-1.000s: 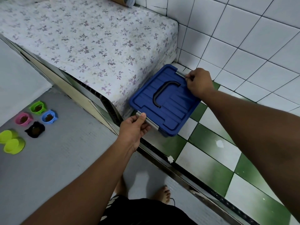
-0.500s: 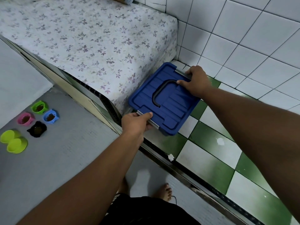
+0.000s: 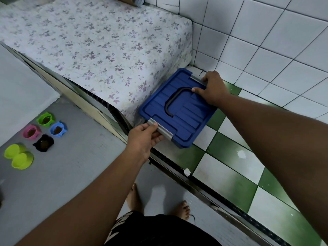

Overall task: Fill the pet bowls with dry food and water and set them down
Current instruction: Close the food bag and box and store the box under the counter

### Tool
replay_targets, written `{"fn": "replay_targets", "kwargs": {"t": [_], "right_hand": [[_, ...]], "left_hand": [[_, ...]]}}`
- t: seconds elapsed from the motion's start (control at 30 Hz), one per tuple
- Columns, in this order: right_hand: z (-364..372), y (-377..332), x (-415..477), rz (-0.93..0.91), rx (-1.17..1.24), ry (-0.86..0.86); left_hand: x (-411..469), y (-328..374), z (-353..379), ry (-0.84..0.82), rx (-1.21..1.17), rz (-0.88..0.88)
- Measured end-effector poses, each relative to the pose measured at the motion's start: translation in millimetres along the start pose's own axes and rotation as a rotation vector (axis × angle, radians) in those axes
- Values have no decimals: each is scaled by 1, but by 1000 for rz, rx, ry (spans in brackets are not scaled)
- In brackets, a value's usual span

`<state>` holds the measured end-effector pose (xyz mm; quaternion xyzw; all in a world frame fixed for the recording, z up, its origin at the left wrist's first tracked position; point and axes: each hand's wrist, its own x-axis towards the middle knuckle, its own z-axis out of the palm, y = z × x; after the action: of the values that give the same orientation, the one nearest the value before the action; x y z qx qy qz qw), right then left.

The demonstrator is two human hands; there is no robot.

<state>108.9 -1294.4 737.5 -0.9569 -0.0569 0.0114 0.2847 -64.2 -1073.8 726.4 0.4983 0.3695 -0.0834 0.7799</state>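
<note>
A blue lidded storage box (image 3: 179, 110) with a black handle sits on the green-and-white tiled floor beside the mattress. My left hand (image 3: 144, 139) grips the grey latch on its near side. My right hand (image 3: 212, 90) rests on the lid's far corner, fingers curled at the far grey latch and the thumb by the handle. On the grey floor at the left stand small pet bowls holding brown dry food: green (image 3: 45, 118), pink (image 3: 31, 132), blue (image 3: 57, 129) and black (image 3: 43, 142). Two lime-green bowls (image 3: 18, 156) sit closer to the left edge; what they hold does not show.
A floral-covered mattress (image 3: 99, 47) fills the upper middle, against a white tiled wall (image 3: 266, 41). A metal door track (image 3: 195, 183) runs diagonally between the grey floor and the tiled floor. My bare feet (image 3: 182, 209) stand on the grey floor near the bottom.
My right hand slid from the far latch onto the lid, thumb by the handle. My left hand kept its hold on the near latch. The box stayed in place.
</note>
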Motion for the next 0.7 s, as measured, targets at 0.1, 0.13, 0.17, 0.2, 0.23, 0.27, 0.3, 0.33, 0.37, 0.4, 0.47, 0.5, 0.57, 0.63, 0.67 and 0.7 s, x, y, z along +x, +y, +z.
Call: {"fn": "replay_targets", "kwargs": {"t": [0.1, 0.13, 0.17, 0.2, 0.23, 0.27, 0.3, 0.33, 0.37, 0.4, 0.47, 0.5, 0.57, 0.63, 0.67, 0.7], "right_hand": [[1, 0, -1, 2, -4, 2], [1, 1, -1, 4, -6, 1], [0, 0, -1, 4, -7, 1], [1, 0, 0, 5, -9, 4], [1, 0, 0, 8, -11, 6], [0, 0, 0, 11, -13, 6], [0, 0, 0, 11, -14, 5], [-1, -1, 1, 15, -12, 3], [-2, -1, 1, 24, -7, -1], [-4, -1, 2, 40, 3, -8], [-7, -1, 3, 83, 31, -24], [-9, -1, 4, 96, 43, -24], [-10, -2, 5, 103, 60, -5], [-13, -5, 5, 123, 78, 18], [-14, -6, 4, 153, 92, 28], [-16, -7, 4, 195, 106, 40]], "left_hand": [[1, -3, 0, -9, -34, -21], [2, -3, 1, -12, -41, -23], [3, -3, 3, -14, -45, -27], [5, -3, 4, -16, -44, -30], [6, -2, 5, -18, -39, -35], [8, -3, 6, -19, -30, -35], [8, -3, 7, -22, -22, -34], [9, -3, 7, -25, -17, -32], [9, -3, 6, -27, -16, -30], [9, -3, 5, -28, -18, -27], [8, -4, 4, -30, -25, -27], [6, -4, 4, -34, -30, -27], [4, -5, 5, -28, -42, -20], [3, -5, 6, -14, -55, -7], [2, -4, 6, -1, -54, 3], [2, -4, 7, 15, -50, 14]]}}
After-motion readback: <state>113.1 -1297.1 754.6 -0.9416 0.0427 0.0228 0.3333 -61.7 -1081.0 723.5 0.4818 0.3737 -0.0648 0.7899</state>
